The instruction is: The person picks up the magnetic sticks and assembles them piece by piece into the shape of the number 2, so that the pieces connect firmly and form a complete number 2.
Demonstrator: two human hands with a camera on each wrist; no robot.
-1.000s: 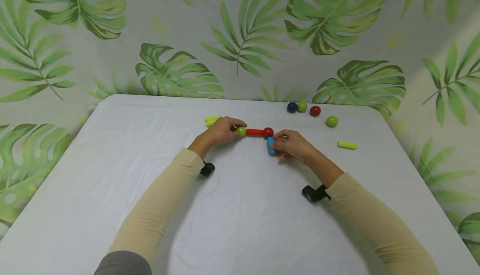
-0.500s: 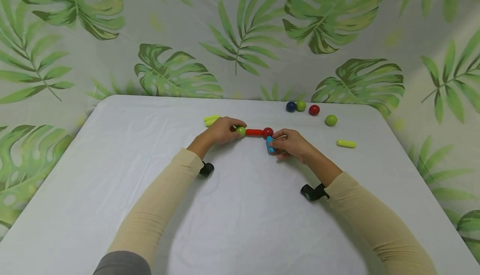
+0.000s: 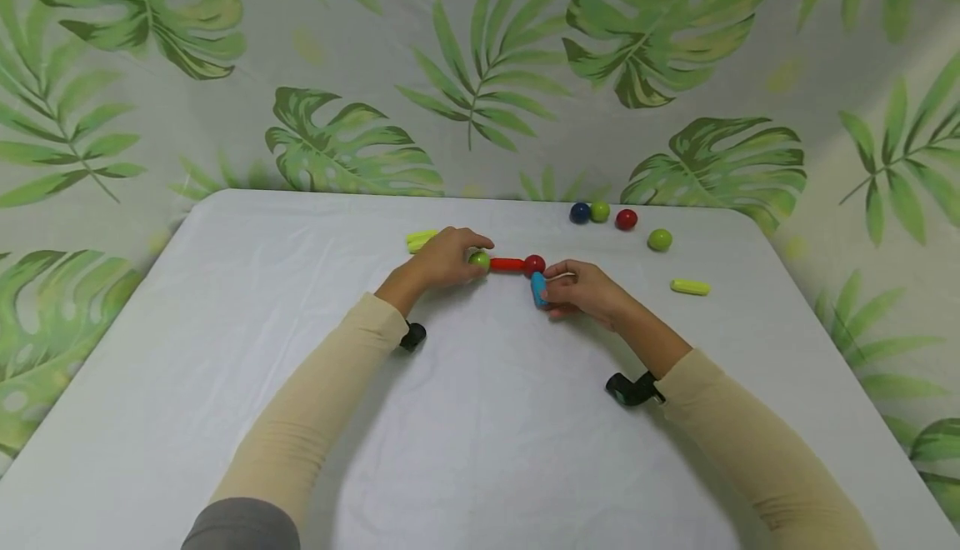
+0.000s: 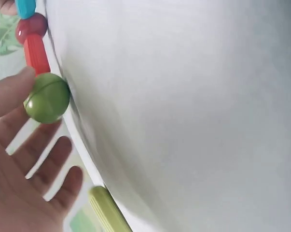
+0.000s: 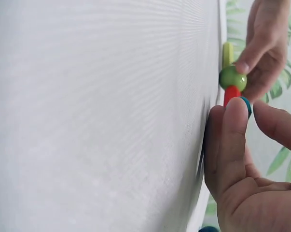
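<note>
In the head view, my left hand (image 3: 450, 258) has its thumb and a finger about a green ball (image 3: 479, 261); in the left wrist view the thumb tip overlaps the ball's edge and the other fingers spread loosely. A red stick (image 3: 507, 265) joins that ball to a red ball (image 3: 534, 264). Below the red ball lies a blue stick (image 3: 538, 290), its upper end right at the ball. My right hand (image 3: 588, 292) has fingertips at the blue stick's right side, thumb and fingers spread apart. In the right wrist view these fingers (image 5: 233, 140) hide most of it.
Several yellow sticks (image 3: 420, 240) lie left of the left hand, another yellow stick (image 3: 690, 287) at the right. Along the table's (image 3: 480, 433) back edge are a dark blue ball (image 3: 580, 213), two green balls (image 3: 660, 240) and a red ball (image 3: 626, 219).
The right hand's fingers have loosened and slipped slightly off the blue stick, with more of a lower finger showing. The left hand's upper finger has lifted slightly. The joined pieces keep their arrangement.
</note>
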